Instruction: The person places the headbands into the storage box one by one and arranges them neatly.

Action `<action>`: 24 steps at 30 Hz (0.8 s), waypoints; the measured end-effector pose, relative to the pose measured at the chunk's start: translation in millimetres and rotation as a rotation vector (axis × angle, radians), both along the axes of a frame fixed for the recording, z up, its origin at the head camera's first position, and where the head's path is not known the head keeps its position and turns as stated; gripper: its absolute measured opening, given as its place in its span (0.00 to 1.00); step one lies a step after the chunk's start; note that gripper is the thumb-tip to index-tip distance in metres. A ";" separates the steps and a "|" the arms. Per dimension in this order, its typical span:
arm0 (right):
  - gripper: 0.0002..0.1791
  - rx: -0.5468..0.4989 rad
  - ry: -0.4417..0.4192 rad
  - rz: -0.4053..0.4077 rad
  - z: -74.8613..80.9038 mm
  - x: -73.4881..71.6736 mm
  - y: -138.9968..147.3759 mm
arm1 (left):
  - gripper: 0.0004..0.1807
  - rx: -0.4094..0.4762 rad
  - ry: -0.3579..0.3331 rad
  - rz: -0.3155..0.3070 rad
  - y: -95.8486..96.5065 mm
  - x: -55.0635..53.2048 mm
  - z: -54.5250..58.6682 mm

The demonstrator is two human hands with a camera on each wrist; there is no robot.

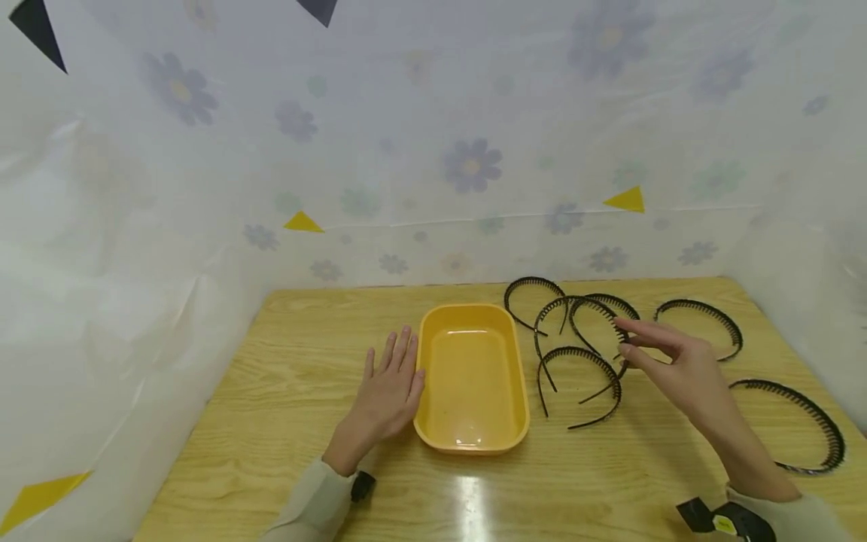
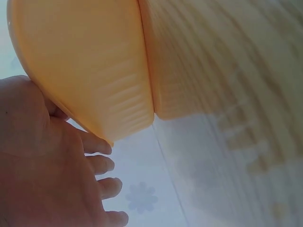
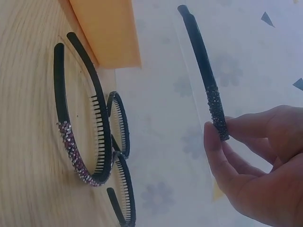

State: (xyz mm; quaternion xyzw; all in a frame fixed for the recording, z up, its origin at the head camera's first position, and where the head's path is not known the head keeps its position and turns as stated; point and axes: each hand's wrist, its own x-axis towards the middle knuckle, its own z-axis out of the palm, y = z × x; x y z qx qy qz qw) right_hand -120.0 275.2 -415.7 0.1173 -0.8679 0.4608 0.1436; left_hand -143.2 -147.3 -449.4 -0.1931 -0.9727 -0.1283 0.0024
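Pale sleeves (image 1: 308, 500) reach over the table (image 1: 284, 406) in the head view, the left hand (image 1: 382, 395) lying straight-fingered against the left side of a yellow tray (image 1: 474, 376), the right hand (image 1: 684, 369) among black headbands (image 1: 572, 351) spread between the tray and the table's right edge and far right corner. From the left wrist, that outstretched hand grips nothing and probably just steadies the tray. From the right wrist, thumb and fingers pinch one raised headband (image 3: 202, 56) by its glittery stretch, perhaps so it clears the rest.

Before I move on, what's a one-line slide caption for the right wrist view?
The right hand pinches a glitter-trimmed black headband, with other headbands on the wood-grain table.
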 end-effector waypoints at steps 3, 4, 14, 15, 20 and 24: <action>0.23 -0.029 0.008 0.001 2.2 -4.3 -7.0 | 0.34 0.001 -0.009 0.000 0.9 0.5 1.5; 0.23 -0.035 0.007 -0.003 2.9 -5.9 -9.3 | 0.34 0.001 -0.009 0.000 1.1 0.8 1.9; 0.22 -0.052 0.038 0.006 9.2 -18.8 -33.9 | 0.33 -0.002 0.039 -0.005 0.9 2.0 -1.6; 0.22 -0.056 0.041 0.007 9.8 -19.7 -36.9 | 0.33 -0.002 0.040 -0.006 1.2 1.8 -1.8; 0.21 -0.083 0.071 0.014 13.3 -26.5 -50.7 | 0.33 0.002 0.044 -0.008 3.1 1.5 -1.6; 0.21 -0.101 0.077 0.033 14.5 -33.4 -62.9 | 0.33 -0.001 0.036 0.011 3.4 2.9 -0.6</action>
